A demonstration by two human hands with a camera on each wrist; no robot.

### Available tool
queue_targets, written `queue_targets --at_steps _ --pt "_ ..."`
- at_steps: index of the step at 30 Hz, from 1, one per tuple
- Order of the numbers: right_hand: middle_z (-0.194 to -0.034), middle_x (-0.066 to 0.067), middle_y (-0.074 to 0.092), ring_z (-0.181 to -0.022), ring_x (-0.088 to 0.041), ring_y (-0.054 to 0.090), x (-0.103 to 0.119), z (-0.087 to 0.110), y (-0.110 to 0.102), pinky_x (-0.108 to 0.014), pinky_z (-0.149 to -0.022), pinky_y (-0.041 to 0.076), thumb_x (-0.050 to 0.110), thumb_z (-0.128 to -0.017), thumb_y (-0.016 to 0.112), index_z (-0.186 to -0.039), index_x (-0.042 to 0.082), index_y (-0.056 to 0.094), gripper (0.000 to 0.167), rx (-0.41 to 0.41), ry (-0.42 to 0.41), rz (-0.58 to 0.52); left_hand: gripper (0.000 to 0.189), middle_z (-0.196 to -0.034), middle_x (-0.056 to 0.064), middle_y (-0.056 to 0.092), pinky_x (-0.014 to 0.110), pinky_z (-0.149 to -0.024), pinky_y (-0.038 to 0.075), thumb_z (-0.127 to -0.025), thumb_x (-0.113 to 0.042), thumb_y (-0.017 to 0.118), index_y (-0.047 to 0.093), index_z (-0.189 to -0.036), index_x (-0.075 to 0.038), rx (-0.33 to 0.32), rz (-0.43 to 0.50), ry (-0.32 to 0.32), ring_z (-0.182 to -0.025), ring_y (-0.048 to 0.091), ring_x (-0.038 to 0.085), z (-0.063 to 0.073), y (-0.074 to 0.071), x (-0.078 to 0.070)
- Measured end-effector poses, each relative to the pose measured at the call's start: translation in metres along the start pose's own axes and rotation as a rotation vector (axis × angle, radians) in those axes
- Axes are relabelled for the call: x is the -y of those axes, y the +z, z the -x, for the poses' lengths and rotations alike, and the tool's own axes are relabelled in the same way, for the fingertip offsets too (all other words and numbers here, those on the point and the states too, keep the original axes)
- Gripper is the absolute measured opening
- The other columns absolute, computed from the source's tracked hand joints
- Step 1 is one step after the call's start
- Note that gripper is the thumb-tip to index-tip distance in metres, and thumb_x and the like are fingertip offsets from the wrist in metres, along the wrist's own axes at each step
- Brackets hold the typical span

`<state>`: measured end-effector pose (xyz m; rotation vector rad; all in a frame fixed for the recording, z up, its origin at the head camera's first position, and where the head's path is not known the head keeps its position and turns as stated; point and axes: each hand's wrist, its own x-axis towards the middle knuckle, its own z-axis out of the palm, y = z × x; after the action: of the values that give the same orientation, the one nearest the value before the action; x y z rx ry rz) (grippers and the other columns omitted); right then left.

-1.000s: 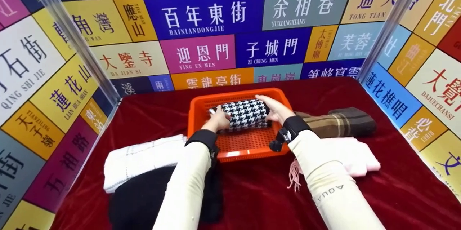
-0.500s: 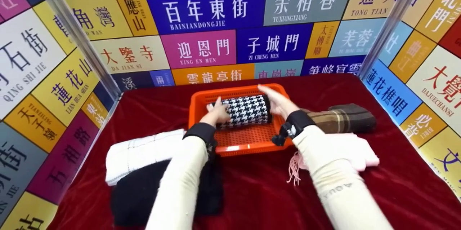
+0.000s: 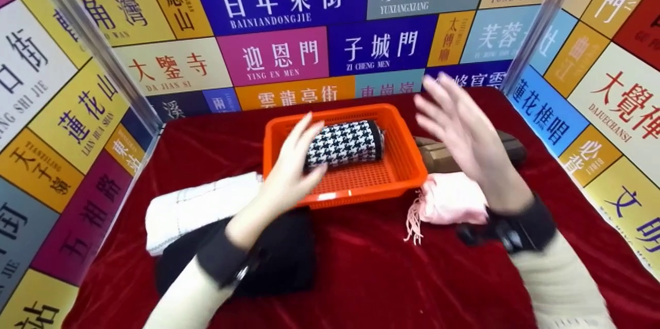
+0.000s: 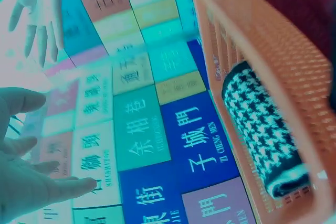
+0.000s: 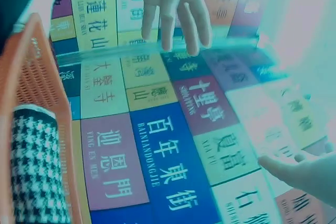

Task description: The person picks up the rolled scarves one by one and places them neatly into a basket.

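Note:
A rolled black-and-white houndstooth scarf (image 3: 343,143) lies in the orange plastic basket (image 3: 356,197), toward its back left. My left hand (image 3: 291,166) hovers in front of the basket's left side with fingers spread, overlapping the roll's left end in the head view. Raised off to the basket's right is my right hand (image 3: 464,135), its fingers extended and holding nothing. In the left wrist view the houndstooth scarf (image 4: 262,129) shows whole behind the basket wall, well apart from the left hand (image 4: 31,166). The right wrist view catches the right hand (image 5: 304,171) at its edge.
Left of the basket lies a folded white checked cloth (image 3: 201,210), partly under a folded black cloth (image 3: 278,262). On the right, a pink fringed scarf (image 3: 451,200) lies before a brown plaid roll (image 3: 435,156). Red velvet (image 3: 371,267) covers the table; sign-printed walls (image 3: 278,4) enclose it.
Both hands have let go of the houndstooth scarf and lifted out of the basket. The left came back toward me, the right went up and to the right. The scarf stays in the basket.

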<state>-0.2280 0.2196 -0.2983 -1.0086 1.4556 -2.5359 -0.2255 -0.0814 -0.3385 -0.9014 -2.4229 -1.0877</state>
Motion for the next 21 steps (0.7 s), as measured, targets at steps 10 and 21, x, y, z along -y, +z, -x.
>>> queue_targets --at_steps 10,21 --pt "-0.145 -0.005 0.035 -0.133 -0.016 0.032 -0.046 0.119 -0.029 -0.022 -0.103 0.031 0.006 -0.099 0.021 -0.140 -0.011 0.018 0.044 0.097 0.200 0.408 0.083 -0.148 0.016 0.022 0.048 -0.101 0.034 -0.074 -0.009 0.070 0.026 -0.144 -0.011 0.000 -0.134 -0.067 -0.127 0.037 0.033 0.112 -0.017 0.045" --pt "-0.137 0.001 0.043 -0.112 0.015 0.038 -0.093 0.159 -0.060 -0.006 -0.092 0.026 0.021 -0.095 0.046 -0.138 -0.003 0.035 0.050 -0.246 0.601 0.673 0.109 -0.140 0.020 0.036 0.072 -0.095 0.015 -0.051 -0.046 0.083 0.033 -0.141 -0.011 0.281 -0.530 -0.463 -0.126 0.028 0.051 0.185 -0.038 0.091"
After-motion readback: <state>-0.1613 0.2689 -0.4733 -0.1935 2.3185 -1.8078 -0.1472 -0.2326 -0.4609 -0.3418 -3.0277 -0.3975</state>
